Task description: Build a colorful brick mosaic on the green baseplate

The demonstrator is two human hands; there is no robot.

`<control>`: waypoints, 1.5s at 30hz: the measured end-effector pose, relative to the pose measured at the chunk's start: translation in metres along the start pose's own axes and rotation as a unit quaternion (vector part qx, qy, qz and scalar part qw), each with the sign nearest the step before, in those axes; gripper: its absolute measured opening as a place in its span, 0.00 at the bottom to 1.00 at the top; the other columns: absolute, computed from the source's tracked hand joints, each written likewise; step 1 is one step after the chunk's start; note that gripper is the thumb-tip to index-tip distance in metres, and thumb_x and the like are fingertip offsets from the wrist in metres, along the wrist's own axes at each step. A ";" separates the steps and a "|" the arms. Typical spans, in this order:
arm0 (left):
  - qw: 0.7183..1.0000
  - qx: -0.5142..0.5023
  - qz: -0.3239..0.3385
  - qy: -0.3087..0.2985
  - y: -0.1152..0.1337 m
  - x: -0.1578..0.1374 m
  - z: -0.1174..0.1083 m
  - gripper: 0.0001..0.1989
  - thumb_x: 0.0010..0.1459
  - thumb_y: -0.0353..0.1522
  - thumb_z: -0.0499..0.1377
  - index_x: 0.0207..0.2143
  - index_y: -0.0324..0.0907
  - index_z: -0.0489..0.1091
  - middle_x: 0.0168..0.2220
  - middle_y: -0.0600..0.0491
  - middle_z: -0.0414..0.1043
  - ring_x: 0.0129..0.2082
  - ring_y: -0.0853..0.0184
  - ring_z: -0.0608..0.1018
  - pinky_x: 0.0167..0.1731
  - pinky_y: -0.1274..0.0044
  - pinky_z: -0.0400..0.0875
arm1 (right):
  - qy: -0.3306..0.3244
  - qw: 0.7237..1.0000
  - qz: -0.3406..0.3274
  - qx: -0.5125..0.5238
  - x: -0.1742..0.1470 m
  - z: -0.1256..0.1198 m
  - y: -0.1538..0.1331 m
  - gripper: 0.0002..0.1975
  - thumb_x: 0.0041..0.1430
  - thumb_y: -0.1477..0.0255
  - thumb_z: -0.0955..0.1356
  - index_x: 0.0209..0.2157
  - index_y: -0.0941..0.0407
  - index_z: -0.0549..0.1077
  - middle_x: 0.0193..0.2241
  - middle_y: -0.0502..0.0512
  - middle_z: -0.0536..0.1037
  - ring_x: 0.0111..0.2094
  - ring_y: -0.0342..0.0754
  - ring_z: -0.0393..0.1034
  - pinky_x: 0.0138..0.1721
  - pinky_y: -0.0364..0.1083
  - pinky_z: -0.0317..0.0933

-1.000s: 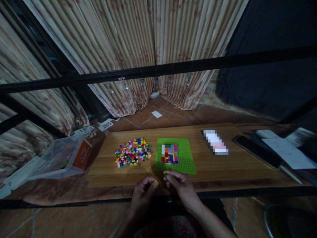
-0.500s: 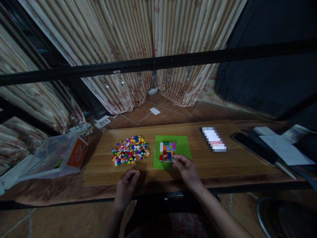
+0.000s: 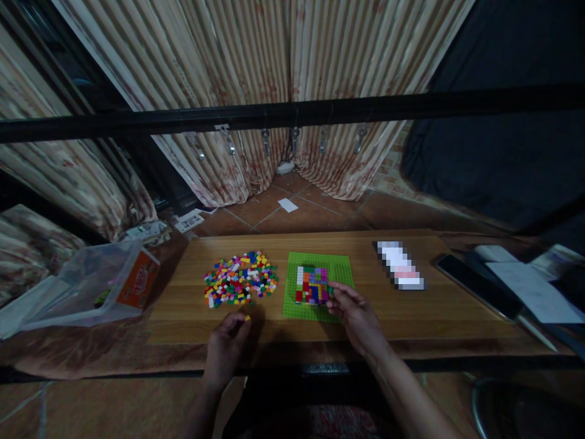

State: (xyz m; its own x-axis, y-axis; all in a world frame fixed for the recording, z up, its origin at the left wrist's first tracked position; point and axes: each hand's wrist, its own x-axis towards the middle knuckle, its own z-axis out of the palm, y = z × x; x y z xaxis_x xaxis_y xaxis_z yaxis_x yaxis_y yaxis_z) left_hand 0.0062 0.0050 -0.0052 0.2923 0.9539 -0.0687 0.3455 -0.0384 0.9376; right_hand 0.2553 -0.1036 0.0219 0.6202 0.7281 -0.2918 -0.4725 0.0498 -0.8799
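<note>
My left hand point(image 3: 226, 341) pinches a small yellow toy brick point(image 3: 247, 318) just in front of the loose pile of mixed-colour bricks point(image 3: 240, 277). My right hand point(image 3: 359, 311) reaches over the right side of the green baseplate point(image 3: 340, 265). Its thumb and fingers are closed round a small green brick point(image 3: 330, 290), at the right edge of the built-up block of bricks point(image 3: 312, 283). That block is a rough square of white, orange, purple, red, blue and yellow pieces. Whether the green brick touches the block, I cannot tell.
Everything lies on a wooden board point(image 3: 183, 317). To the left stands a clear plastic box point(image 3: 86, 311) with an orange label. On the right are a phone with a blurred screen point(image 3: 400, 265), a dark phone point(image 3: 473, 286) and papers point(image 3: 530, 286). A black bar point(image 3: 292, 113) crosses beyond the board.
My right hand has moved slightly right, from the block's lower right corner to its right edge, still pinching the green brick. My left hand has shifted slightly left with the yellow brick. The view has tilted a little.
</note>
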 end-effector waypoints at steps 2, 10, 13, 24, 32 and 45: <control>1.000 -0.010 0.000 0.004 -0.003 0.001 0.001 0.14 0.49 0.42 0.62 0.30 0.41 0.69 0.28 0.54 0.75 0.31 0.65 0.78 0.31 0.77 0.72 | 0.010 1.000 -0.009 -0.011 0.004 -0.004 -0.002 0.20 0.44 0.60 0.75 0.38 0.55 0.77 0.24 0.49 0.76 0.23 0.41 0.68 0.24 0.40 0.62; 1.000 0.005 -0.012 -0.016 -0.007 0.003 0.003 0.12 0.51 0.41 0.60 0.31 0.41 0.68 0.29 0.54 0.74 0.32 0.64 0.77 0.32 0.77 0.71 | 0.009 1.000 -0.003 0.005 0.011 -0.009 -0.004 0.17 0.44 0.61 0.75 0.35 0.55 0.78 0.25 0.50 0.77 0.26 0.41 0.70 0.28 0.41 0.65; 1.000 0.016 -0.019 -0.014 -0.005 0.002 0.003 0.13 0.52 0.42 0.60 0.31 0.41 0.68 0.29 0.53 0.75 0.33 0.63 0.78 0.33 0.76 0.70 | -0.004 1.000 -0.012 -0.001 0.013 -0.008 -0.002 0.18 0.42 0.63 0.77 0.36 0.55 0.78 0.24 0.49 0.77 0.26 0.41 0.70 0.30 0.43 0.66; 0.999 0.029 -0.027 -0.009 -0.012 0.003 0.003 0.14 0.52 0.43 0.59 0.34 0.42 0.68 0.30 0.53 0.75 0.33 0.63 0.78 0.30 0.77 0.70 | -0.022 0.845 -0.317 -0.431 0.032 -0.007 0.005 0.12 0.57 0.61 0.67 0.38 0.49 0.80 0.37 0.56 0.76 0.41 0.51 0.68 0.45 0.53 0.63; 0.999 0.036 -0.014 -0.005 -0.005 0.001 0.003 0.12 0.53 0.41 0.59 0.33 0.42 0.68 0.30 0.54 0.74 0.32 0.64 0.77 0.32 0.77 0.70 | 0.042 0.848 -0.312 -0.426 0.054 -0.001 0.032 0.10 0.54 0.59 0.69 0.34 0.47 0.80 0.51 0.56 0.68 0.54 0.55 0.59 0.55 0.59 0.53; 0.999 0.052 0.002 0.001 -0.006 0.000 0.002 0.12 0.54 0.42 0.58 0.33 0.42 0.68 0.30 0.53 0.74 0.31 0.64 0.77 0.32 0.76 0.70 | 0.086 0.917 -0.211 -0.328 0.065 0.009 0.034 0.14 0.41 0.63 0.74 0.33 0.51 0.79 0.48 0.56 0.72 0.48 0.53 0.66 0.53 0.55 0.57</control>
State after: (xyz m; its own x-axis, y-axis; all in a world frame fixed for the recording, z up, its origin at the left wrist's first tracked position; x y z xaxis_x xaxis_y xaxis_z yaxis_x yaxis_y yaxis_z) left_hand 0.0062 0.0045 -0.0119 0.2924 0.9541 -0.0645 0.4358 -0.0730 0.8971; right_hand 0.2744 -0.0482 -0.0235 0.7780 0.6165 0.1210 0.2748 -0.1607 -0.9480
